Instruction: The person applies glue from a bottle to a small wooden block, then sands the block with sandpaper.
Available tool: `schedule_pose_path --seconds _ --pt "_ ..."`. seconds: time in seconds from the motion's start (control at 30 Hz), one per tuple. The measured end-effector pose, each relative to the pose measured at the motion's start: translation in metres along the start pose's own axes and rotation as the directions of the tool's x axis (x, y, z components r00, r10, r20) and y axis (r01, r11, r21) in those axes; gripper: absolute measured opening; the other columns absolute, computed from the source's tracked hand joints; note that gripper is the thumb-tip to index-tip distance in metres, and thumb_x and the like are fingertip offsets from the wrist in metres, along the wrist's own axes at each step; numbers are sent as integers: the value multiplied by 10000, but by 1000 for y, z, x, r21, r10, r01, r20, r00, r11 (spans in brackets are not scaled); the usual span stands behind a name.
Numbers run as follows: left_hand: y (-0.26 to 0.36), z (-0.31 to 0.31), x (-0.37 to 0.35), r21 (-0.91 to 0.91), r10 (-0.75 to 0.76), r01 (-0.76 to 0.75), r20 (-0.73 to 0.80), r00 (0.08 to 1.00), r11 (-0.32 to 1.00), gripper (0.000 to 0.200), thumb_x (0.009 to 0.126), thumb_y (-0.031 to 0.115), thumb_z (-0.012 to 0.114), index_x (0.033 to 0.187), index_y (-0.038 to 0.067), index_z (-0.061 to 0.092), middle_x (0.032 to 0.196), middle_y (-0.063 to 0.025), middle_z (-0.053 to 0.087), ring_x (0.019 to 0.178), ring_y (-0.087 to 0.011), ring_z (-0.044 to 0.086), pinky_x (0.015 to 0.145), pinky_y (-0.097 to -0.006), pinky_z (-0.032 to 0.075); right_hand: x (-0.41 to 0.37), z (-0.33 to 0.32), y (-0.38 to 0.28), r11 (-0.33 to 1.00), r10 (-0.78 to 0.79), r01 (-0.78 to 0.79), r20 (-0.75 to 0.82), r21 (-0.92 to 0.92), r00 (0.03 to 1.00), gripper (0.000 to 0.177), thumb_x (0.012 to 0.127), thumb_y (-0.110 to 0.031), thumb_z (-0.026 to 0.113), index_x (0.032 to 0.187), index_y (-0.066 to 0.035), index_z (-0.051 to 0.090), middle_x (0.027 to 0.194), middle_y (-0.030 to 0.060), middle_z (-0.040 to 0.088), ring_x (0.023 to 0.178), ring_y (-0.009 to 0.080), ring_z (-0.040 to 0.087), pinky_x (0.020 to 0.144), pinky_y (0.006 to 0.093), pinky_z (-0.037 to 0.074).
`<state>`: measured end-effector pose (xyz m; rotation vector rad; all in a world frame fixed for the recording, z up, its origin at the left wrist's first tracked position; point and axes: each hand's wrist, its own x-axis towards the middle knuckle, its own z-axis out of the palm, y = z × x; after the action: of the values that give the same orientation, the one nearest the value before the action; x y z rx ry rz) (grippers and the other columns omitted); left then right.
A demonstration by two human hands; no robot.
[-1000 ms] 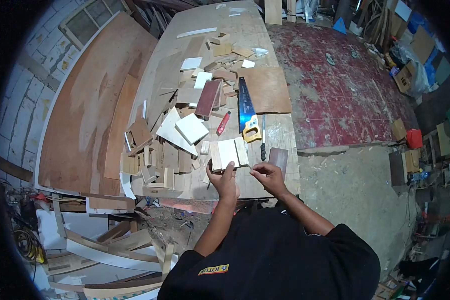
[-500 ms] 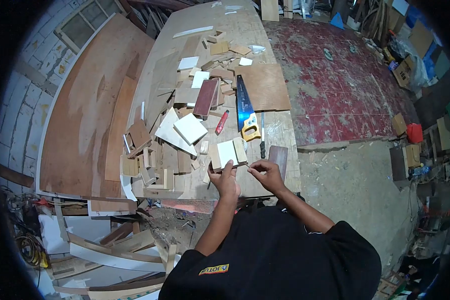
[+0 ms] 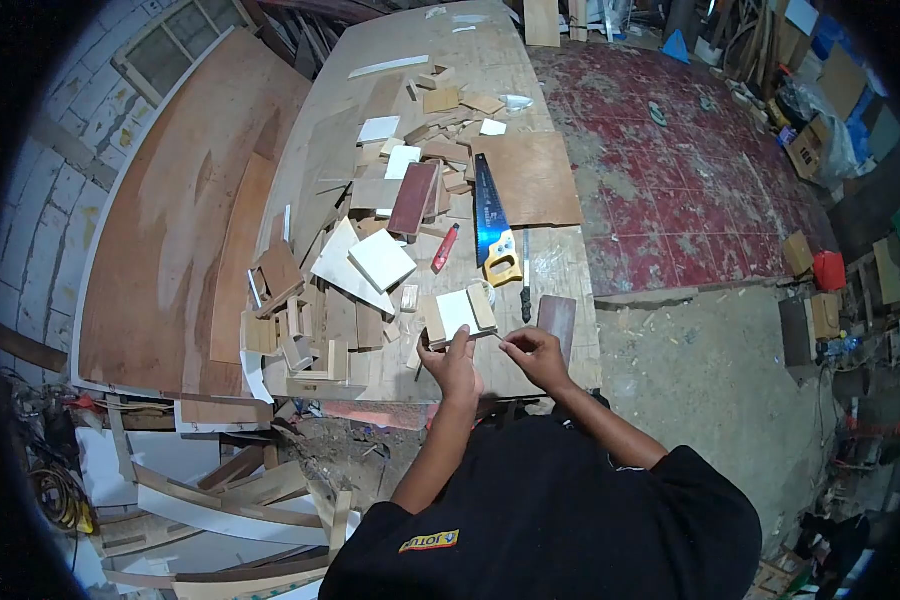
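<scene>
Your left hand [image 3: 457,370] grips the wood block [image 3: 458,310] at its near side, thumb on the white face, other fingers mostly hidden
Your right hand [image 3: 538,362] is pinched narrow, thumb and forefinger on a thin item [image 3: 501,337] at the block's near right corner; too small to tell what it is or if it touches the block
The block sits over the counter [image 3: 585,345], close to its front edge, with 1 pale strip [image 3: 482,307] along its right side; can't tell if its underside rests on anything

Risks, my read:
- 1 hand on the block: a sideways push at that corner could twist it in your left grip
- thin item has little to pinch, so it could slip, and near the edge it could end up on the floor
- if the strip is loose, pressure there could shift it; can't see a fixing
- your left thumb is near the corner, so a slip could catch it

Further out: small pale block [image 3: 409,297] to the left, dark board [image 3: 557,322] and dark-handled tool [image 3: 526,300] to the right. Saw [image 3: 490,215] lies beyond with its yellow handle toward you, red cutter [image 3: 445,248] left of it; a long forward reach could brush the saw teeth. White square block [image 3: 382,260] and offcuts [image 3: 450,150] crowd the left and far side, so a dropped small part could get lost there
</scene>
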<state>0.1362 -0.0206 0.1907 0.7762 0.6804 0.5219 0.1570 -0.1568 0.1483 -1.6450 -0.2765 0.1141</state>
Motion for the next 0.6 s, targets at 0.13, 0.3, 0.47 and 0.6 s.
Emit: schedule_pose_path --seconds 0.13,0.3,0.47,0.6 --pt "-1 -5 2 21 -9 9 14 1000 1000 672 754 -87 657 1291 82 290 1195 -96 461 1083 -223 502 878 -401 463 -5 -3 -5 999 13 -12 8 -48 1000 97 804 -73 714 857 -5 670 802 68 645 718 112 619 639 239 492" --pt "-5 -7 2 67 -37 36 12 999 997 691 752 -66 668 1301 80 273 1208 -102 440 1083 -219 492 869 -398 455 1 -2 -20 985 -89 93 33 -148 995 82 807 -74 715 844 -11 678 800 63 648 714 106 619 644 233 497" --pt "-4 -6 3 78 -44 47 -40 998 996 705 746 -56 676 1303 80 266 1214 -108 439 1081 -226 493 859 -391 452 -7 -5 -5 996 -17 12 -61 -90 998 81 788 -62 713 836 -11 671 747 74 616 660 133 590 582 263 467" --pt "-6 -5 1 43 -19 20 -23 1000 999 668 739 -69 675 1283 75 314 1198 -104 472 1084 -238 511 882 -415 456 -3 -3 -18 977 -150 147 -9 -154 989 84 783 -63 716 834 -13 671 747 69 615 651 136 587 568 260 461"
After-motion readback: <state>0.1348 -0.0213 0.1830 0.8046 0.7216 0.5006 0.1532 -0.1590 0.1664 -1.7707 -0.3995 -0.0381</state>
